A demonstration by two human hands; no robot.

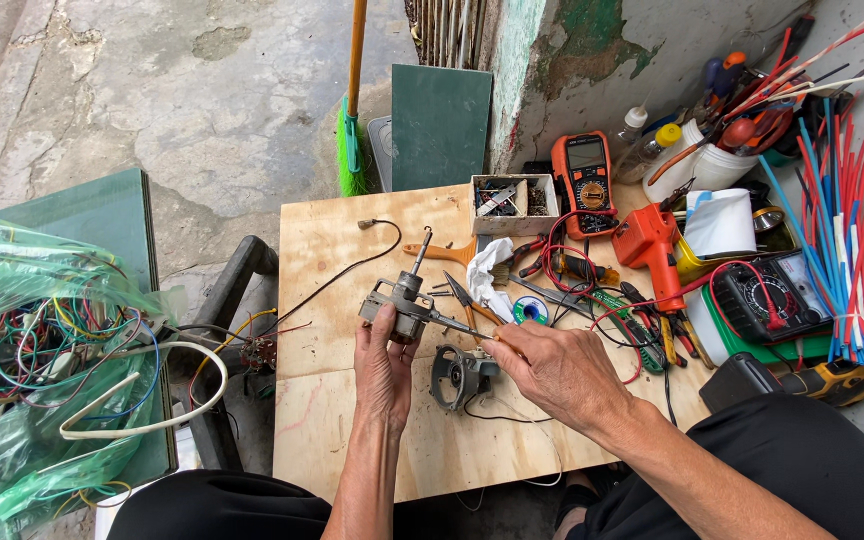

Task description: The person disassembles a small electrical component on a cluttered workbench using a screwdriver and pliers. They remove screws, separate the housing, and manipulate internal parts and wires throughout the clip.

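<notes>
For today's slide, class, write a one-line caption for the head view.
Left hand holds a small motor above a plywood table while the right hand works a thin tool against it.

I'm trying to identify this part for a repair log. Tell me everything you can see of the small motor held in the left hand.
The small motor is a grey metal unit with a squarish laminated frame and a slim shaft pointing up and away from the person. It is held tilted above the plywood table, not resting on it. The left hand grips it from below. The right hand holds a thin metal tool whose tip meets the motor's right side. A dark cable appears to run from it across the board.
</notes>
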